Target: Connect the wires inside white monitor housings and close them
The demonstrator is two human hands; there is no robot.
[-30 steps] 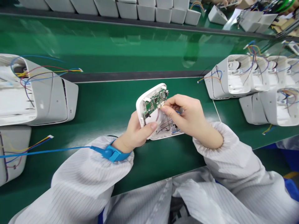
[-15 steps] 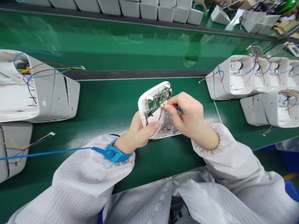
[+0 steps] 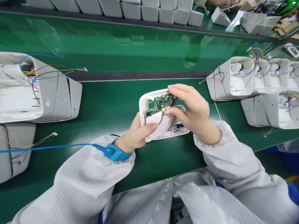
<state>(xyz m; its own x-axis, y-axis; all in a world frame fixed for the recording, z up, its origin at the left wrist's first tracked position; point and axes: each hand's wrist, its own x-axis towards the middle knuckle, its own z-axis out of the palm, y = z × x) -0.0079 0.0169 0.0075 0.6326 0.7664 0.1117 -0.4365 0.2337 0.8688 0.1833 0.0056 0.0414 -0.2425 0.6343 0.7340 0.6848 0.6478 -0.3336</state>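
A white plastic cover [image 3: 153,127] is held above the green bench, its inner side facing me. A green circuit board [image 3: 157,105] sits in its upper part, with small white connectors [image 3: 165,109] and thin wires along the lower edge. My left hand [image 3: 137,132] grips the cover's left side, thumb over the inner face. My right hand [image 3: 192,110] is around the right end, fingertips on the top rim and thumb against the connectors. A blue wrist strap [image 3: 118,152] circles my left wrist. Part of the cover's right side is hidden by my right hand.
White housings [image 3: 53,90] with loose wires stand at the left. More white housings [image 3: 240,77] with wires are grouped at the right. Beyond the dark ledge [image 3: 140,75], a row of white boxes [image 3: 144,12] lines the back. The strap's blue cord [image 3: 46,147] runs off left.
My right hand has gone from pinching at a connector to spreading over the cover's right end, fingers on the top rim. The cover has turned so the board faces me more.
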